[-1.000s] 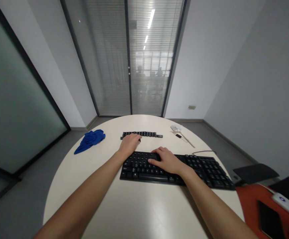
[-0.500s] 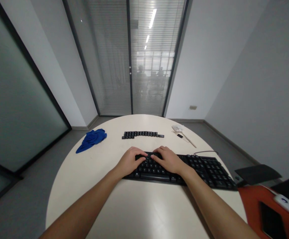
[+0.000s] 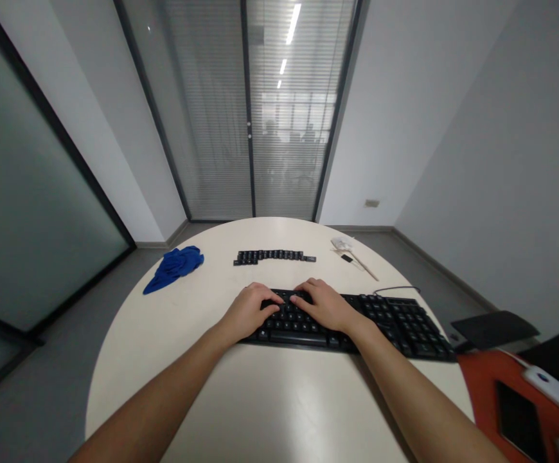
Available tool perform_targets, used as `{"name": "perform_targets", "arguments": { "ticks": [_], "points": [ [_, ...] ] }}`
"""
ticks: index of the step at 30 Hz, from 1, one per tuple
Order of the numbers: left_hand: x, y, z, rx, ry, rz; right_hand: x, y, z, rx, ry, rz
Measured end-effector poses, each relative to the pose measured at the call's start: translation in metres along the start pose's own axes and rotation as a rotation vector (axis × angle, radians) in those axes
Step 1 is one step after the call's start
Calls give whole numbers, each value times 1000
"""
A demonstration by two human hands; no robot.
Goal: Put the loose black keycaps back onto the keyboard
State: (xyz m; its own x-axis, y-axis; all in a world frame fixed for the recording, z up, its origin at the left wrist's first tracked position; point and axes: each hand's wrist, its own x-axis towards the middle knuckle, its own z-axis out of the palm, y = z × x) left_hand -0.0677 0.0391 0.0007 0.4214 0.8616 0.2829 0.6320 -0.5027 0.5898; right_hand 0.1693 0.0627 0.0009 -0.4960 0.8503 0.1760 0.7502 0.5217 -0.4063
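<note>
- From my end, the round pale desk (image 3: 270, 399) curves across the frame, its far rim below the blinds (image 3: 284, 148) and its left rim falling away to grey floor (image 3: 67, 366).
- Bare desk top runs along the lower middle, between the two forearms, and up the left side toward a crumpled blue cloth (image 3: 176, 267).
- I have least room at the right: the black keyboard's (image 3: 303, 337) right end comes close to the desk rim, with an orange-red surface (image 3: 484, 382) just past it, carrying a black phone-like slab (image 3: 520, 415).
- Beyond the keyboard, upper centre of the desk, sits a line of loose black keycaps (image 3: 279, 254), apart from both hands; a stick with a whitish head (image 3: 363, 265) lies to their right.
- The keyboard lies directly under both hands, mid-frame.
- My left hand (image 3: 251, 312) has thumb and forefinger close together over its upper keys; I can't tell whether that grip pinches anything.
- My right hand (image 3: 325, 305) rests just beside, fingers curled at the far edge; whether that grip is closed, I can't tell.
</note>
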Motion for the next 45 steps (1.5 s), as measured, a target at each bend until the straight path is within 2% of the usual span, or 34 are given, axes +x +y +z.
{"name": "perform_targets", "arguments": {
  "ticks": [4, 10, 16, 20, 31, 40, 45],
  "points": [
    [-2, 7, -1, 105, -8, 53, 0, 1, 1, -8, 5, 1],
    [-3, 19, -4, 252, -89, 60, 0, 0, 1, -19, 9, 6],
    [-4, 28, -7, 312, -126, 96, 0, -1, 0, -27, 5, 21],
    [-4, 27, -6, 291, -129, 79, 0, -3, 0, -36, 4, 24],
    [-2, -2, 2, -23, 6, -25, -1, -31, 2, -88, 78, 102],
    [0, -7, 12, 48, 222, 9, -2, -28, 1, -52, 31, 91],
    [1, -14, 21, 76, 230, -82, -3, -29, 0, -43, -8, 103]
  ]
}}
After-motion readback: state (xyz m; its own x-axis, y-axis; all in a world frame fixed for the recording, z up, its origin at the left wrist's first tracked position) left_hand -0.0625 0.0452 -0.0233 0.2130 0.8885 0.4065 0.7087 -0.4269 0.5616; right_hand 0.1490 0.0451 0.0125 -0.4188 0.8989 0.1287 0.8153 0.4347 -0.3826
